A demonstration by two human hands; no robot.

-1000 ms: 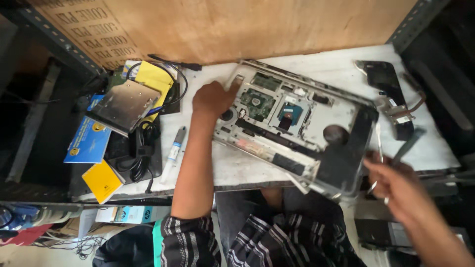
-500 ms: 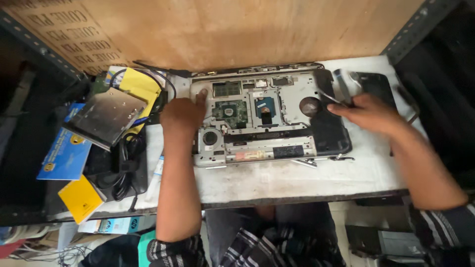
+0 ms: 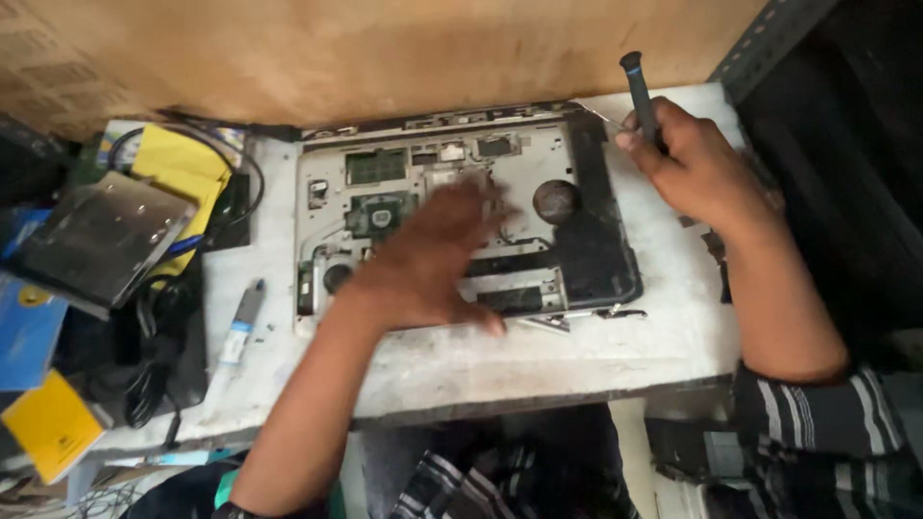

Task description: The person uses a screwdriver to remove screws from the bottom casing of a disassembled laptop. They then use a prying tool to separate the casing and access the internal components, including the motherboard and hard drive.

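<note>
Grey laptop chassis [image 3: 452, 207] lies mid-frame, long axis left to right. My left hand [image 3: 433, 259] rests spread on its middle; my right hand [image 3: 697, 163], off its right edge, grips a screwdriver [image 3: 639, 91] upright.

- I see a silver-grey laptop base [image 3: 452, 207] with green boards.
- Far right, a black screwdriver [image 3: 640, 94].
- Left, a yellow packet [image 3: 183, 173].
- Near, my black-and-white striped sleeve [image 3: 827, 432].

A worn white worktable [image 3: 663, 336] stands against a brown plywood back wall [image 3: 385, 58], with a dark perforated metal shelf post [image 3: 760, 48] rising at the table's far right corner and deep shadow beyond it.
</note>
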